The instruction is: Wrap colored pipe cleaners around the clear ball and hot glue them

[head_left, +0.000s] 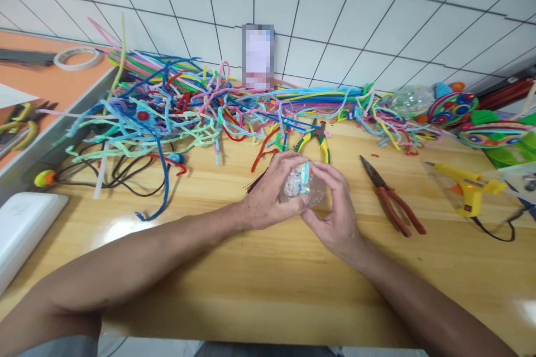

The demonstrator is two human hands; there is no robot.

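A clear plastic ball [315, 194] with bright, multicoloured bits inside is held above the middle of the wooden table. My left hand [274, 192] wraps round its left side, fingers over the top and thumb along the front. From the right, my right hand [337, 209] grips the same ball between fingers and thumb. Just behind the hands lie yellow-and-green-handled pliers [322, 142], partly covered by my fingers. Dark thin strands [253, 183] stick out beside my left hand. What exactly fills the ball is too small to make out.
Tangled pipe cleaners [180, 106] spread along the wall. Red-handled long-nose pliers [391, 195] and a yellow glue gun [469, 187] lie to the right. Decorated balls [452, 109] sit at the back right. A phone [258, 56] leans on the tiles; a white box [31, 234] stands left.
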